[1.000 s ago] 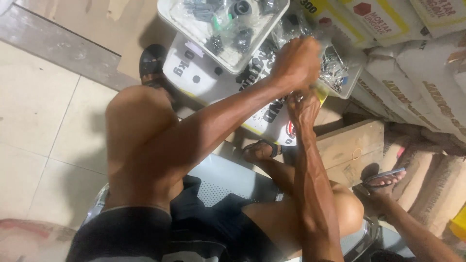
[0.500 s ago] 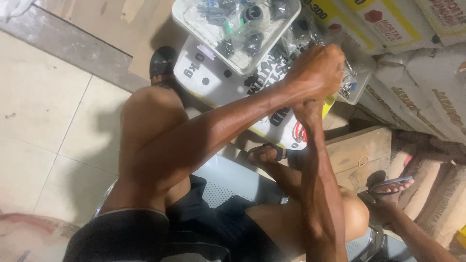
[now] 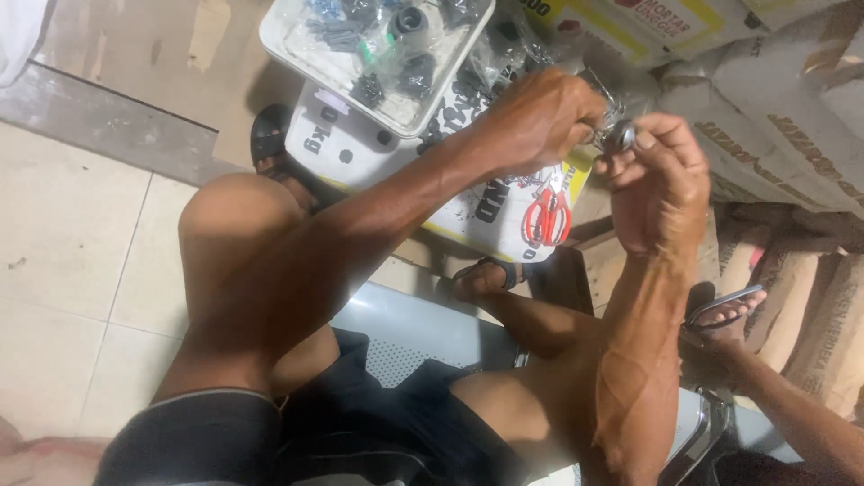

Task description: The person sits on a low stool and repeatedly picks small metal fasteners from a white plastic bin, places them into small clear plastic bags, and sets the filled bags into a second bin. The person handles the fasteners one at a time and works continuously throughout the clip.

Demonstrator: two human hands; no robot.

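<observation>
Both hands (image 3: 594, 144) pinching small metal fitting (image 3: 619, 137) above white tray (image 3: 297, 49).

**Sack and floor beneath the work**

A tiled floor (image 3: 63, 261) carries a white printed sack (image 3: 504, 211). On the sack rest a white tray (image 3: 297, 49) of small dark parts in clear bags and red-handled scissors (image 3: 546, 216).

One head-worn camera looks steeply down, close over raised forearms, knees and tiled floor (image 3: 63, 234).
</observation>
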